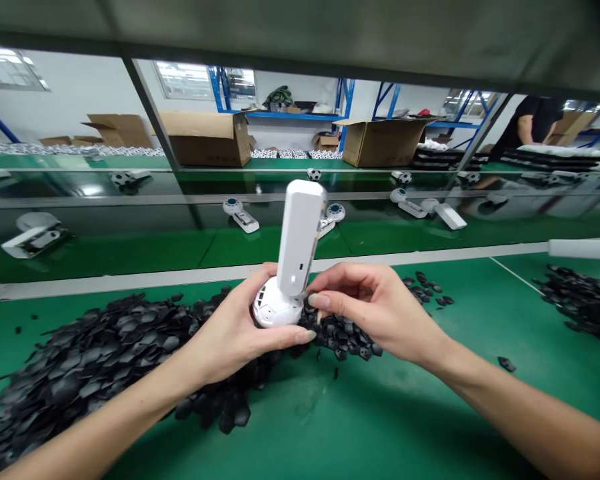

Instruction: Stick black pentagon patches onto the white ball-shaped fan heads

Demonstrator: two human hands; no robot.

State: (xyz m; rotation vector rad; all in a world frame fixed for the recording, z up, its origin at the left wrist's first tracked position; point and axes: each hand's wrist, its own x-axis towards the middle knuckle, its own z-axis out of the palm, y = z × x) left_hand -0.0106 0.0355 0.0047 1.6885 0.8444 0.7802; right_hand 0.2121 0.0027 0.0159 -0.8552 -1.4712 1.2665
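Green table (430,413), white device (293,267) in hands.

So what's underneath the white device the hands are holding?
Below the white device lies a pile of black pieces on the green table. The left hand cups its round base, hiding the underside.

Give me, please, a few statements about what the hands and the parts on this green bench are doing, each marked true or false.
1. The left hand cups the round end of the white device. True.
2. The white device lies flat on the bench. False: it is held upright, handle pointing up.
3. The right hand has its fingertips at the device's round end. True.
4. The pile of black pieces sits in a cardboard box. False: it lies loose on the green bench.
5. More white devices lie on the conveyor behind. True.
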